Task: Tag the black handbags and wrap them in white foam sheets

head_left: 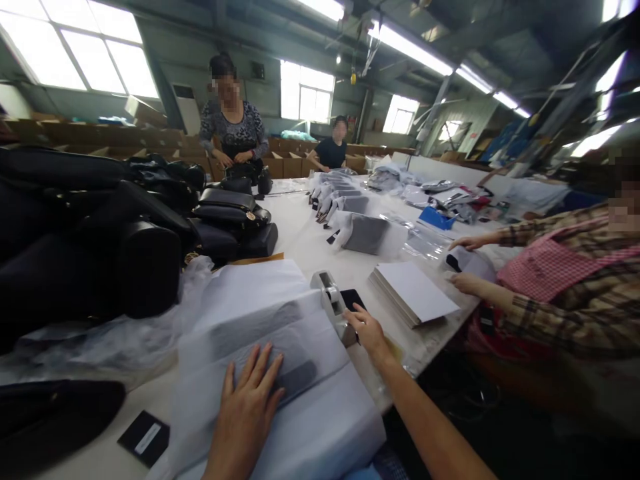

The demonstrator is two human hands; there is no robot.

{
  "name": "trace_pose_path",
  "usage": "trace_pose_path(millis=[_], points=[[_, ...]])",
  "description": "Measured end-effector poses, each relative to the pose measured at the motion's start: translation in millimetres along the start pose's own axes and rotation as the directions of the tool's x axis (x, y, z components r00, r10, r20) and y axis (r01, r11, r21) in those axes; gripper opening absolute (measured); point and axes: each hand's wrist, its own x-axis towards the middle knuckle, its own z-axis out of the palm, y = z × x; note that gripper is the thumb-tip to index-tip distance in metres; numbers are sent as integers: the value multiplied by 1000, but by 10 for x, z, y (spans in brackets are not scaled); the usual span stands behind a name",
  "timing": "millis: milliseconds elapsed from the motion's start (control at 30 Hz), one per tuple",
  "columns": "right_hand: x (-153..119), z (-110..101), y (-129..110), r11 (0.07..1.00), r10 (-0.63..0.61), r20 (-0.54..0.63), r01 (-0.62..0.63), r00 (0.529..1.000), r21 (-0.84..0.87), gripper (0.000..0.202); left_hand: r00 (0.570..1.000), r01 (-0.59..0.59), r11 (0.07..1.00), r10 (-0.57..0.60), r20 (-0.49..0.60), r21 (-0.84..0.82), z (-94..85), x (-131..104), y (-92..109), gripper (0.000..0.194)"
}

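Label (pixel 148 438) illegible; left hand (pixel 246 403) spread on paper (pixel 327 403); right hand (pixel 371 331) at dispenser (pixel 327 293), grip unclear.

I'm in a factory packing workshop: people (pixel 237 137) work around my long white table (pixel 297 237), black bags (pixel 150 267) lie heaped, cardboard boxes (pixel 145 139) line the background, and tube lights (pixel 413 50) run overhead.

Tape dispenser (pixel 329 297) right at my right hand's (pixel 371 337) fingertips, blocking straight ahead; stacked white boards (pixel 417 290) bar the way beyond. Black handbags (pixel 150 267) wall off my left. Between them and the wrapped bags (pixel 367 233), bare tabletop (pixel 300 230) leaves me a lane.
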Motion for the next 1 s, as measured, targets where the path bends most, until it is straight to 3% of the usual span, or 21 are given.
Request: trace_pose_path(millis=[167, 333, 467, 567, 733, 833, 933, 1000], points=[[-47, 38, -107, 991, 26, -38, -21, 999, 131, 38, 1000, -5, 1000, 5, -21, 0, 36, -13, -15, 51], [-374, -114, -280, 964, 38, -121, -4, 992, 266, 36, 1000, 4, 1000, -4, 16, -11, -10, -12, -13, 52], [-638, -198, -212, 895, 209, 1, -192, 978, 403, 41, 1000, -1, 1000, 2, 24, -23, -24, -9, -19, 52], [-684, -167, -42, 823, 313, 87, -316, 946, 472, 47, 999, 2, 1000, 0, 44, -24, -49, -1, -20, 51], [-518, -99, 196, 868, 296, 82, -304, 952, 392, 51, 996, 13, 999, -9, 86, -37, -122, 27, -11, 50], [-451, -160, 251, 909, 256, 78, -267, 964, 321, 49, 996, 18, 998, -12, 92, -56, -168, 42, -1, 49], [-473, -312, 190, 945, 215, 93, -231, 972, 229, 43, 995, 30, 997, -22, 100, -75, -198, 50, 17, 49], [-495, -422, 36, 985, 104, 125, -120, 987, 126, 36, 995, 43, 996, -35, 96, -83, -205, 51, 29, 49]])
